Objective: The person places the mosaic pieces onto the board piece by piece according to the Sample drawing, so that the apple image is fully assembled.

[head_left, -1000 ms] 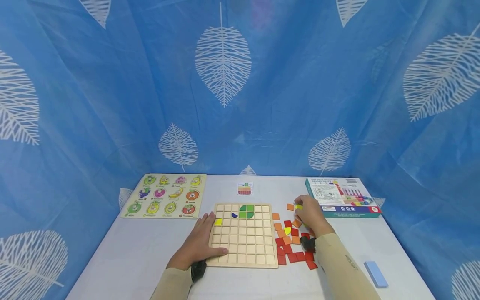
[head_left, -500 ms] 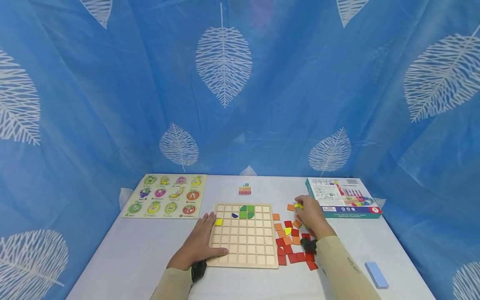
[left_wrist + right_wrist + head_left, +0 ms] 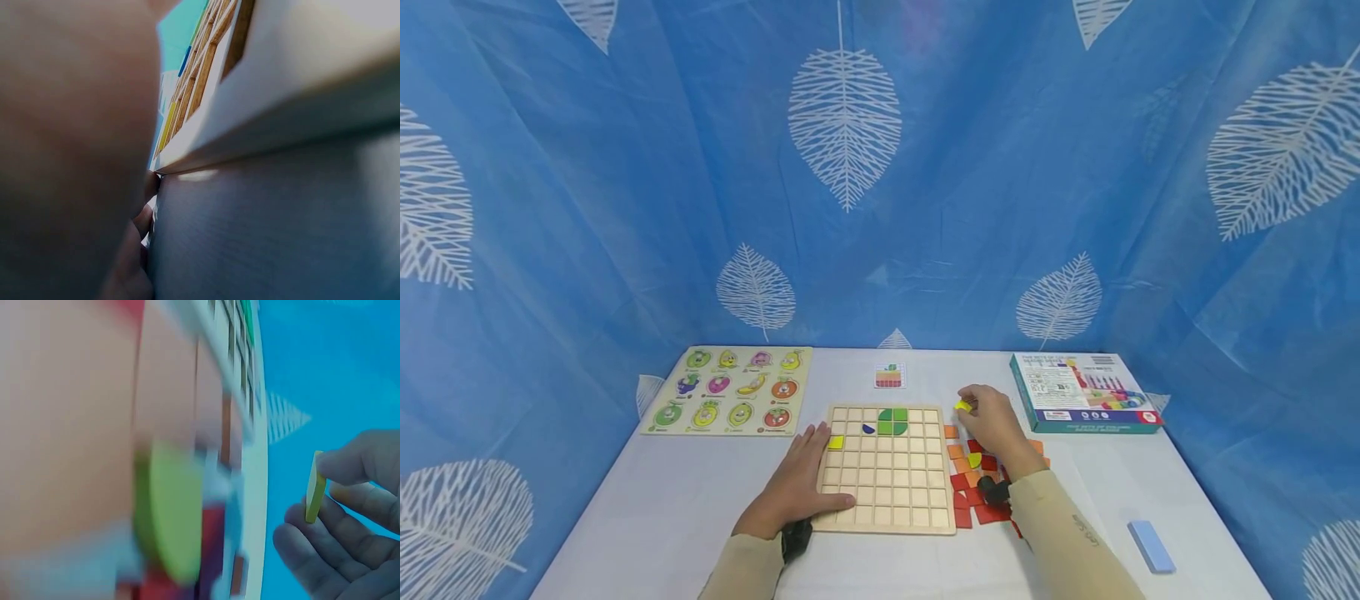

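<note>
My right hand (image 3: pixel 996 425) pinches a thin yellow tile (image 3: pixel 962 406) between thumb and fingers, just off the upper right corner of the wooden grid board (image 3: pixel 901 477). In the right wrist view that yellow tile (image 3: pixel 314 490) is seen nearly edge-on. My left hand (image 3: pixel 792 490) rests along the board's left side, fingers straight, with the thumb over its lower left cells. On the board lie a group of green tiles (image 3: pixel 892 422), a dark blue tile (image 3: pixel 868 429) and a yellow square tile (image 3: pixel 836 442) at the left edge.
Red and orange tiles (image 3: pixel 964 517), plus a yellow quarter-round tile (image 3: pixel 974 460), lie right of the board, partly under my right arm. Behind stands a pattern card (image 3: pixel 890 376). A fruit board (image 3: pixel 726 392), a boxed set (image 3: pixel 1086 394) and a blue block (image 3: pixel 1151 547) are farther out.
My right hand has lifted the yellow tile from the far end of the loose tiles and moved it left, toward the board. The left hand stays where it was.
</note>
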